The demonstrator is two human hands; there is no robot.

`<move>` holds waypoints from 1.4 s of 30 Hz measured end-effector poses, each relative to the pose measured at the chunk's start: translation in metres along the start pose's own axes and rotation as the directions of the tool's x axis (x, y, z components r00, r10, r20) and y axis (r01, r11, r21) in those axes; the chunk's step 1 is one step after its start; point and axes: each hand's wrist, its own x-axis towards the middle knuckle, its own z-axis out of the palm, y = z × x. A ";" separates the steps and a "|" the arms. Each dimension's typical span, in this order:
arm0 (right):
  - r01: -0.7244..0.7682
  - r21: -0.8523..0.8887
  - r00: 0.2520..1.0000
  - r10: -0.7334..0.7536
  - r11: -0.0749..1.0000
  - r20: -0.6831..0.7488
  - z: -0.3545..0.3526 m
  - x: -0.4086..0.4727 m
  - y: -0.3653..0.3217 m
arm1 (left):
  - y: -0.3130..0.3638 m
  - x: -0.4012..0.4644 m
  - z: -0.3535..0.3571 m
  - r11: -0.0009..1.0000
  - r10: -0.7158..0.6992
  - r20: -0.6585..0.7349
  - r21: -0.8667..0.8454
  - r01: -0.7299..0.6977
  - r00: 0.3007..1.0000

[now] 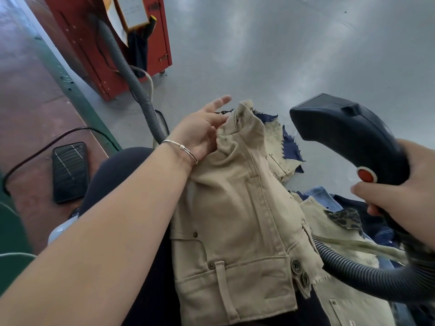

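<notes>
A beige pair of trousers [235, 220] lies bunched over my lap, waistband and metal buttons toward me. My left hand [200, 130] holds the far, raised fold of the cloth, thumb side pressed into it, with the upper fingers stretched out past the edge. My right hand [400, 191] grips the handle of a dark blue suction nozzle [348, 128], whose head hangs just right of the raised fold without touching it. My thumb lies beside its red button [366, 176]. A ribbed grey hose [367, 276] runs from the handle across the cloth.
More garments, beige, denim and leopard print, are piled at the right [348, 222]. A black phone [70, 171] with a cable lies on the brown surface at left. A red cabinet [113, 43] stands on the grey floor, and a second stretch of grey hose [131, 74] passes it.
</notes>
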 end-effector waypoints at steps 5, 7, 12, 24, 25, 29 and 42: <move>-0.016 -0.034 0.999 0.018 0.999 0.048 -0.003 -0.001 -0.009 | -0.012 -0.010 0.010 0.874 0.191 -0.073 0.466 -0.136 0.979; -0.024 -0.039 0.998 0.026 0.999 0.054 -0.003 -0.003 -0.010 | -0.021 -0.019 0.007 0.262 0.484 -0.014 0.956 -0.129 0.875; -0.015 -0.108 0.998 0.022 0.994 0.062 -0.017 -0.003 0.006 | -0.057 -0.077 0.006 -0.521 0.588 0.624 0.779 -0.349 0.514; 0.140 -0.439 0.936 0.027 0.887 0.352 0.004 -0.009 -0.078 | -0.124 -0.130 0.003 -0.523 0.402 0.690 0.713 -0.468 0.602; 0.107 -0.436 0.917 0.081 0.894 0.392 0.010 -0.002 -0.081 | -0.124 -0.131 0.002 -0.525 0.398 0.696 0.707 -0.473 0.598; 0.000 -0.355 0.924 0.136 0.935 0.358 0.042 0.044 -0.075 | -0.125 -0.132 0.001 -0.539 0.425 0.695 0.709 -0.455 0.580; 0.056 -0.250 0.955 0.022 0.967 0.296 -0.011 0.023 -0.051 | -0.128 -0.131 -0.006 -0.480 0.488 0.648 0.759 -0.440 0.585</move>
